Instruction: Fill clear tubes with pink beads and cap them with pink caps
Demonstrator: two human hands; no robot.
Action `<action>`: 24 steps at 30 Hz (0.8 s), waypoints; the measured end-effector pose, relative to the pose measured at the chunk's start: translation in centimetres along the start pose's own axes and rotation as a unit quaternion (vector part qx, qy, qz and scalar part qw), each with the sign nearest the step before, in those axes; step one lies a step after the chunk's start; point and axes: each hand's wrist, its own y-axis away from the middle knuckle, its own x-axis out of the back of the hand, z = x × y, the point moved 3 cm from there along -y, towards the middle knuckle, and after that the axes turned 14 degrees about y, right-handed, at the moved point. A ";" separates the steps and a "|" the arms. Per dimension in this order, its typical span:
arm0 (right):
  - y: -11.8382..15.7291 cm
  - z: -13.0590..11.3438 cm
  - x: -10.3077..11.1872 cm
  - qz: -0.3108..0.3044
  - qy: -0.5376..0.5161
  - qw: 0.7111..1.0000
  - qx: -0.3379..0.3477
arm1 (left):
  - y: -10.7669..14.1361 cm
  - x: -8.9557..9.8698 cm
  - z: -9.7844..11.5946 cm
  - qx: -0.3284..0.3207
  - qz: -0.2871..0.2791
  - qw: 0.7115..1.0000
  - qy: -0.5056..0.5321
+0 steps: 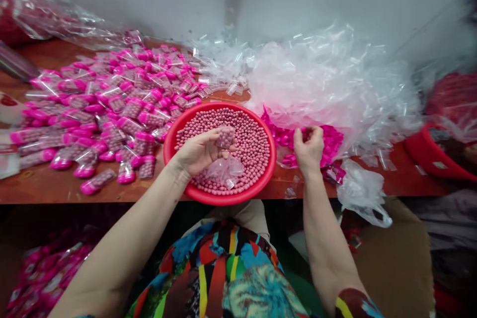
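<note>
My left hand (203, 151) is closed round a small clear bottle (226, 137) filled with pink beads, held above the red basin (171, 130). Loose round pink beads (246, 131) fill that basin, and a few clear empty bottles (229, 171) lie on top of them. Over a heap of bright pink caps (331, 145) to the right, my right hand (309, 151) has its fingers curled together. Whatever those fingers pinch, if anything, is too hidden to name.
Filled bottles with pink caps (122, 104) are piled on the brown table (156, 191) at the left. Clear bags and empty bottles (316, 69) form a large heap at the back right. A crumpled plastic bag (361, 189) hangs over the front edge; another red basin (434, 156) stands far right.
</note>
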 end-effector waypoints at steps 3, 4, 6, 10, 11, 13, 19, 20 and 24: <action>2.0 -3.0 -0.2 0.010 -0.100 0.995 0.000 | 0.1 0.1 -0.1 -0.014 0.003 1.000 0.022; 2.7 -3.9 -0.6 -0.007 -0.122 0.992 0.008 | 0.1 0.1 -0.1 -0.016 0.008 1.000 0.017; 3.9 -6.1 -1.2 -0.056 -0.131 0.988 0.058 | 0.2 0.2 -0.3 -0.021 0.026 0.999 -0.008; 5.7 -10.9 -1.3 -0.165 -0.115 0.955 0.218 | 0.5 0.3 -0.6 -0.024 0.066 0.996 -0.048; 6.0 -12.0 -1.1 -0.197 -0.127 0.941 0.244 | 0.5 0.2 -0.6 -0.025 0.071 0.996 -0.053; 6.3 -13.8 -1.0 -0.266 -0.160 0.907 0.283 | 0.6 0.2 -0.6 -0.028 0.079 0.994 -0.068; 5.8 -15.1 -1.6 -0.384 -0.167 0.861 0.288 | 0.8 0.5 -0.4 -0.031 0.099 0.982 -0.161; 5.7 -14.9 -1.9 -0.417 -0.171 0.851 0.269 | 0.8 0.5 -0.4 -0.035 0.096 0.978 -0.181; 5.6 -14.4 -3.1 -0.512 -0.237 0.800 0.205 | 0.8 0.5 -0.4 -0.048 0.077 0.969 -0.228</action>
